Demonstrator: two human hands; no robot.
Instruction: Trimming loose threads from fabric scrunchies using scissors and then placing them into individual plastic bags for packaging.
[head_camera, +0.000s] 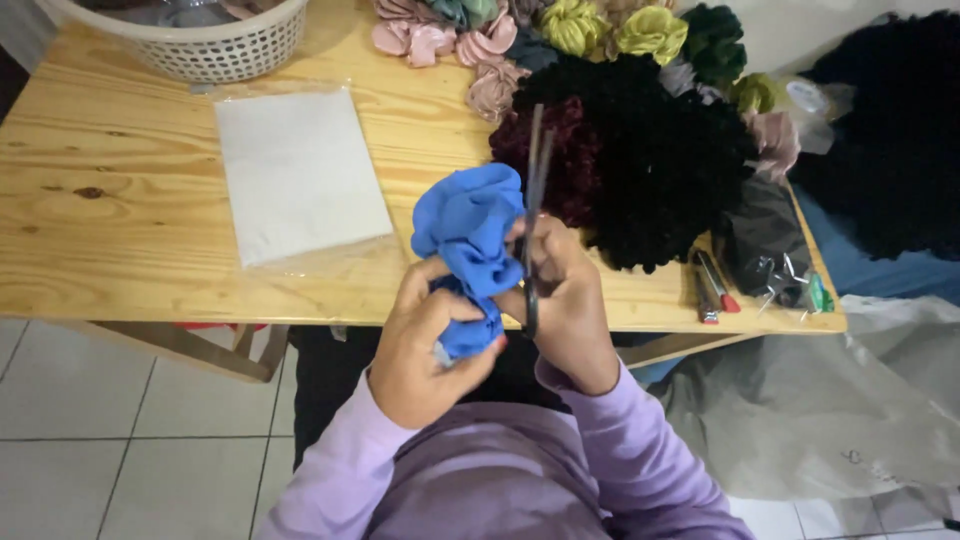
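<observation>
My left hand (425, 345) grips a blue fabric scrunchie (470, 235), bunched up just over the table's near edge. My right hand (565, 295) holds dark scissors (533, 190), whose blades point up and away beside the blue fabric, touching its right side. Both sleeves are lilac. The lower part of the scrunchie is hidden inside my left fingers.
A wooden table (110, 180) carries a flat stack of clear plastic bags with white sheets (295, 170), a white plastic basket (200, 40), and a heap of scrunchies: pink (430, 40), yellow-green (610, 28), maroon (565, 155), black (660, 160). Red-tipped lighters (715, 285) lie near the right edge. White tiled floor lies below.
</observation>
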